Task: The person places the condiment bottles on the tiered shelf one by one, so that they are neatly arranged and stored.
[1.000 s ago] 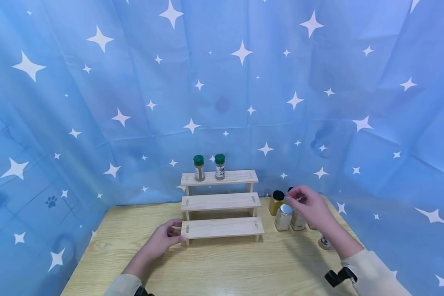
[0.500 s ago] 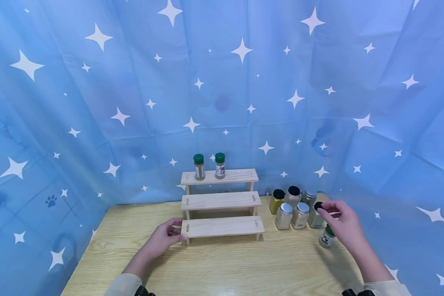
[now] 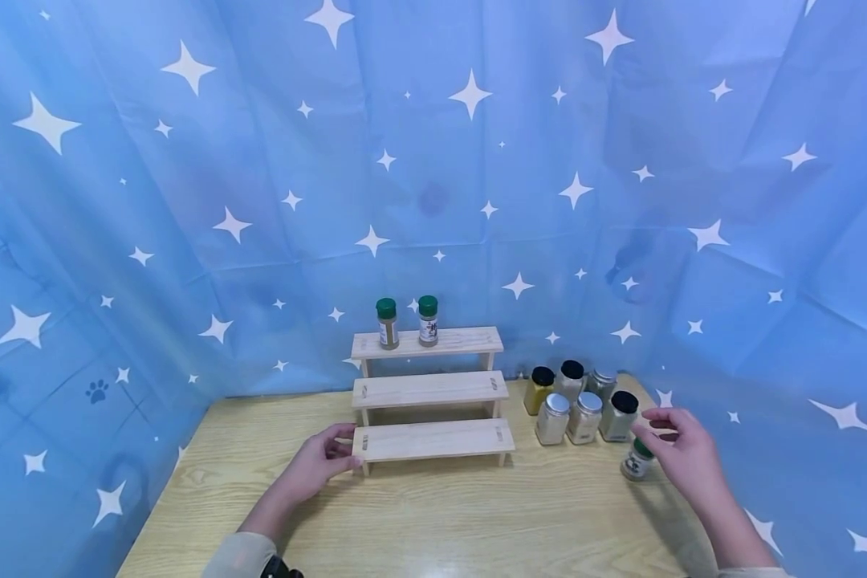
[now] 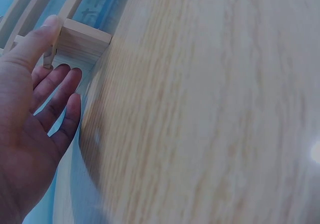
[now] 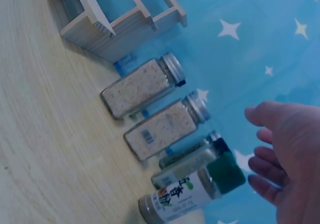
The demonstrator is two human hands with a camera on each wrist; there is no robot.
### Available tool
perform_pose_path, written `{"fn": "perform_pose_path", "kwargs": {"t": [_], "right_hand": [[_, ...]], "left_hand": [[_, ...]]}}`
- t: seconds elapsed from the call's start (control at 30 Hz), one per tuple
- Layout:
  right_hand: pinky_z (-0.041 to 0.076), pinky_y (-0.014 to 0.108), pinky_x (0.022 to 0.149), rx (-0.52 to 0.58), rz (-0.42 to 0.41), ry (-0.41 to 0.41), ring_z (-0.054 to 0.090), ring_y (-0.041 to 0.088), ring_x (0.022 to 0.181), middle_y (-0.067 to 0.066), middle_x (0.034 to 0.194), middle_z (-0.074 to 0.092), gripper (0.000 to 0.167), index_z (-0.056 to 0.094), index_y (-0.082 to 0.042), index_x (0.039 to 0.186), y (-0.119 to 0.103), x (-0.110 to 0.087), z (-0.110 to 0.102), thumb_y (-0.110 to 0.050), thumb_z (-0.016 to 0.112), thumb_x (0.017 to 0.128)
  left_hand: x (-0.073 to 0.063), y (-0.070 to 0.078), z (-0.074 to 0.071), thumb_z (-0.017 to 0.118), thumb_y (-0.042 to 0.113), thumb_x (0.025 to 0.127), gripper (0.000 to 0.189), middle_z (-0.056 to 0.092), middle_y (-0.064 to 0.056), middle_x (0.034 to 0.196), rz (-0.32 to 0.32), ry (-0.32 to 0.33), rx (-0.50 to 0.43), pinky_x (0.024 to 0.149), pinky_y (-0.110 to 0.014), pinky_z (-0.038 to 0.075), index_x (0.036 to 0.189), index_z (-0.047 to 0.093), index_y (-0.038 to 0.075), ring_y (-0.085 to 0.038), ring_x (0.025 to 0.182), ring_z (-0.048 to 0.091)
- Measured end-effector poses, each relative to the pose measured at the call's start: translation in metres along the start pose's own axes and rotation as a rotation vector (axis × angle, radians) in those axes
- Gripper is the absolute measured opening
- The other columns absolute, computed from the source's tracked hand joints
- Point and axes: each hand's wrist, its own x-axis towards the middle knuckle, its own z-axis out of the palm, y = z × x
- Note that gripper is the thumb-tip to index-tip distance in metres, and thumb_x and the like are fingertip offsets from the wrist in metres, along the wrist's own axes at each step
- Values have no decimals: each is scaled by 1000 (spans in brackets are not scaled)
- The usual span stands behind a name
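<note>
Hiding part of rightmost green-capped jar [image 3: 635, 466], right hand [image 3: 686, 453]; contact unclear.

Blue cloth [image 3: 274, 144] hangs facing me, back + L & R sides, fold creases [image 3: 485, 152] showing, printed w/ white 4-pt stars [image 3: 470, 95] of diff. sizes; dk. paw print [image 3: 97, 392] low on L. Lt. wood-grain table [image 3: 477, 506] just in front, bright spot of glare [image 4: 316, 152] on its top.

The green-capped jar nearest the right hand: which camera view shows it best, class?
The right wrist view: the green-capped jar appears large there, with its printed label facing the camera. The head view shows it small, its cap partly hidden by the right hand. The left wrist view does not show it.
</note>
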Motion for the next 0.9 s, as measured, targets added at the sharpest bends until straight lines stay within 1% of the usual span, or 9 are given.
{"fn": "perform_pose_path", "kwargs": {"t": [0.23, 0.3, 0.37, 0.43, 0.53, 0.6, 0.67, 0.77, 0.9], "right_hand": [[51, 7, 75, -11, 24, -24, 54, -14, 95, 24, 123, 67, 37, 71, 4, 124, 11, -4, 2, -20, 85, 101], [52, 8, 75, -11, 59, -50, 58, -8, 97, 25, 126, 67, 42, 69, 5, 129, 12, -5, 2, -25, 84, 102], [53, 11, 75, -2, 103, -78, 66, 5, 101, 27, 130, 66, 49, 67, 6, 134, 13, -6, 1, -30, 82, 104], [54, 12, 75, 11, 131, -92, 67, 10, 101, 28, 132, 67, 53, 65, 6, 137, 14, -7, 1, -31, 82, 104], [54, 11, 76, 30, 143, -94, 64, -1, 99, 28, 130, 69, 54, 64, 7, 138, 19, -7, 2, -29, 83, 103], [54, 11, 76, 38, 145, -93, 56, -12, 94, 27, 128, 70, 54, 64, 7, 138, 23, -8, 3, -29, 83, 103], [55, 12, 77, 50, 153, -102, 54, -14, 93, 27, 127, 70, 56, 62, 7, 140, 26, -9, 4, -30, 83, 103], [57, 15, 76, 58, 170, -122, 57, -11, 93, 27, 127, 69, 60, 60, 8, 142, 30, -10, 3, -32, 83, 103], [57, 15, 77, 55, 176, -137, 57, -11, 93, 26, 126, 69, 59, 60, 8, 142, 34, -13, 3, -29, 84, 103]], "left_hand": [[-1, 1, -1, 89, 22, 96, 69, 68, -18, 142, 8, -1, 13, 91, -38, 61, 154, 58, -1, -28, 113, 72], [-1, -1, -1, 88, 22, 97, 68, 68, -18, 142, 13, -1, 12, 91, -37, 61, 153, 58, -1, -28, 113, 72], [-1, -2, -2, 88, 22, 97, 67, 68, -18, 142, 16, -2, 7, 91, -36, 61, 153, 58, -1, -28, 114, 72], [0, -2, -2, 88, 22, 97, 67, 68, -18, 143, 12, -2, 2, 91, -35, 61, 153, 59, 1, -28, 114, 72], [1, -1, -2, 89, 21, 97, 67, 68, -17, 142, 10, -1, -4, 91, -35, 62, 153, 59, 2, -28, 114, 72], [1, -1, -1, 89, 22, 96, 67, 68, -16, 142, 6, 1, -2, 91, -35, 61, 153, 60, 2, -27, 114, 72], [1, -1, -1, 89, 22, 96, 67, 69, -15, 141, 4, 2, 1, 91, -35, 61, 153, 60, 2, -27, 113, 72], [1, -2, -1, 89, 23, 96, 68, 69, -14, 141, 1, 1, 3, 91, -35, 61, 153, 60, 2, -26, 113, 72], [1, -2, 0, 89, 24, 96, 68, 69, -15, 141, 5, -3, 4, 90, -35, 61, 153, 59, 2, -26, 113, 72]]}}
